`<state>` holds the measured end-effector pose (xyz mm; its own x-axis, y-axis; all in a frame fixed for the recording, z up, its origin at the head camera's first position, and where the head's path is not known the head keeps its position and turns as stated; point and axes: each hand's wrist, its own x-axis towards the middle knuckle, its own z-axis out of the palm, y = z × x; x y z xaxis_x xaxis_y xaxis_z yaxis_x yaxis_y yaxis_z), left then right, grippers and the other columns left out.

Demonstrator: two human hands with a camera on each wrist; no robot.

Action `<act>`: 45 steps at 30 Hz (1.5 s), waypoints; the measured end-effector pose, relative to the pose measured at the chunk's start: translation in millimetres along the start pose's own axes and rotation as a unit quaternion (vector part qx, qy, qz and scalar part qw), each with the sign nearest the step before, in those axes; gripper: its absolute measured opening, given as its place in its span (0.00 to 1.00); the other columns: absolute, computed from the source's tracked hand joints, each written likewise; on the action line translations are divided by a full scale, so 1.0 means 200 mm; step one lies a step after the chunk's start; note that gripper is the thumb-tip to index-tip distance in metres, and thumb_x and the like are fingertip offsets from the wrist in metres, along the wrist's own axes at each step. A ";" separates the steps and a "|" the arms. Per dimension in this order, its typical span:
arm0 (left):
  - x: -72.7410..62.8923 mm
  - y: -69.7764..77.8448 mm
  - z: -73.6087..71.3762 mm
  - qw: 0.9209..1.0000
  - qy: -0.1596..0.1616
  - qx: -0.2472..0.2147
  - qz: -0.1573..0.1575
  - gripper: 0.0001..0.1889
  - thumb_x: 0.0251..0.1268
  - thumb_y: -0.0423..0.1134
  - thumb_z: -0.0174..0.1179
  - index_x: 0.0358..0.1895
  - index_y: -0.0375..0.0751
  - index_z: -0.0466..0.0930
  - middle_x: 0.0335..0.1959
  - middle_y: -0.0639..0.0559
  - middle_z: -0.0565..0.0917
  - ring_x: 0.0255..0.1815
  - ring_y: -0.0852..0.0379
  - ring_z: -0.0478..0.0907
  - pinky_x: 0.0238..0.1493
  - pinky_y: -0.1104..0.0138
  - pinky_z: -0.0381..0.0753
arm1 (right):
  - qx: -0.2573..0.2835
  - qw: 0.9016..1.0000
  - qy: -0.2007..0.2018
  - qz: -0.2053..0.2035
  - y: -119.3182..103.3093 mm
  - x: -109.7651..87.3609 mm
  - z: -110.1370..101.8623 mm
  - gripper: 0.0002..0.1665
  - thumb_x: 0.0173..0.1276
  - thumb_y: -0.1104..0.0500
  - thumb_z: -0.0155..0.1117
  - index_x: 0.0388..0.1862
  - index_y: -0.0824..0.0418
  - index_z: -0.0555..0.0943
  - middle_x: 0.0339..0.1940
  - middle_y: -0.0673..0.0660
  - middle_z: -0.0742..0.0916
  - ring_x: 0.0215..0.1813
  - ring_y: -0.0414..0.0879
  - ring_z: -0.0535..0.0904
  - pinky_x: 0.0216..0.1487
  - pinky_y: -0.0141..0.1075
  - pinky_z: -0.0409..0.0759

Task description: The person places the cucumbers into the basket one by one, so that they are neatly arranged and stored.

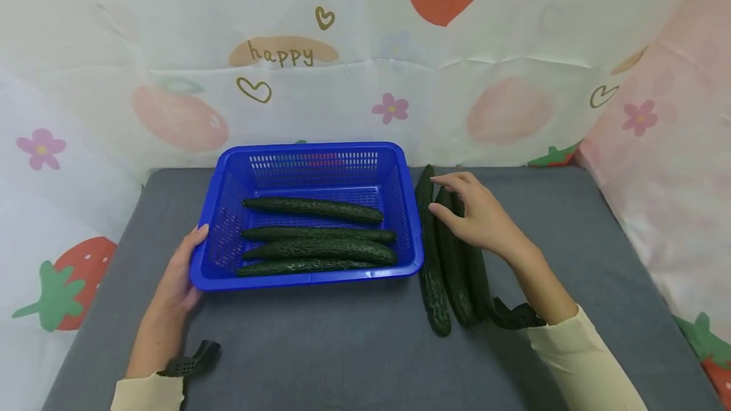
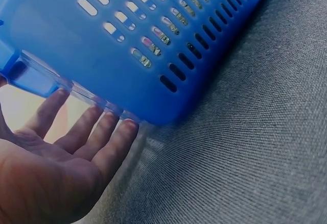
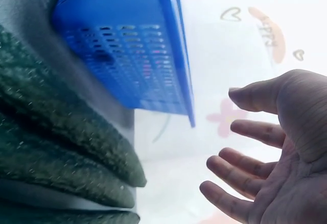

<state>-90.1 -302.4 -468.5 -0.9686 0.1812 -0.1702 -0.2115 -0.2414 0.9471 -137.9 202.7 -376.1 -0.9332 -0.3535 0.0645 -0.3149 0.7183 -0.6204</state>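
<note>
A blue plastic basket (image 1: pixel 308 279) with slotted walls holds several dark green cucumbers (image 1: pixel 314 209) lying crosswise. My left hand (image 1: pixel 178 271) holds its left end, the thumb at the rim. In the left wrist view, the other fingers (image 2: pixel 115 147) reach up with their tips against the end wall of the basket (image 2: pixel 76 45). Right of the basket, three more cucumbers (image 1: pixel 435 284) lie side by side, lengthwise on the cloth. Above their far ends is my right hand (image 1: pixel 476 211), fingers spread and loosely bent, holding nothing. The right wrist view shows these cucumbers (image 3: pixel 66 127) apart from the hand (image 3: pixel 271 178).
Grey cloth (image 1: pixel 320 341) covers the table. A pale curtain (image 1: pixel 354 94) with fruit, flowers and hearts hangs right behind the table's back edge and along both sides. Dark bands (image 1: pixel 191 360) are worn on both wrists.
</note>
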 end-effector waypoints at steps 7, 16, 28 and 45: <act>-0.01 0.00 -0.01 1.000 0.000 0.016 -0.013 0.29 0.87 0.56 0.40 0.84 0.57 0.49 0.68 0.61 0.76 0.64 0.62 0.80 0.60 0.64 0.84 | 0.001 1.000 0.012 0.020 0.06 -0.06 0.01 0.31 0.81 0.54 0.63 0.78 0.62 0.71 0.75 0.70 0.73 0.72 0.66 0.74 0.69 0.64 0.74; -0.01 -0.03 0.00 1.000 -0.019 -0.025 0.006 0.20 0.88 0.51 0.39 0.74 0.56 0.63 0.58 0.61 0.85 0.55 0.62 0.84 0.54 0.65 0.86 | -0.035 0.998 0.009 0.058 0.18 -0.16 0.00 0.33 0.82 0.51 0.62 0.79 0.62 0.70 0.74 0.72 0.74 0.69 0.70 0.77 0.61 0.65 0.78; 0.02 0.01 0.00 1.000 -0.011 0.000 0.005 0.23 0.87 0.53 0.39 0.77 0.55 0.59 0.62 0.61 0.82 0.59 0.62 0.82 0.57 0.66 0.84 | -0.058 0.993 0.001 0.098 0.28 -0.22 0.07 0.35 0.81 0.51 0.63 0.80 0.64 0.68 0.72 0.74 0.74 0.67 0.69 0.78 0.53 0.63 0.80; 0.00 0.01 0.00 1.000 0.010 0.027 -0.011 0.30 0.86 0.57 0.41 0.83 0.54 0.51 0.68 0.59 0.76 0.65 0.60 0.78 0.60 0.65 0.83 | -0.069 0.983 -0.013 0.172 0.34 -0.24 0.17 0.39 0.80 0.48 0.62 0.78 0.72 0.67 0.62 0.77 0.81 0.56 0.69 0.82 0.49 0.62 0.81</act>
<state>-90.4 -302.2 -466.7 -0.9661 0.1676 -0.1965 -0.2268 -0.1862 0.9560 -107.9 248.6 -448.9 -0.9845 -0.0888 -0.1513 -0.0033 0.8718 -0.4898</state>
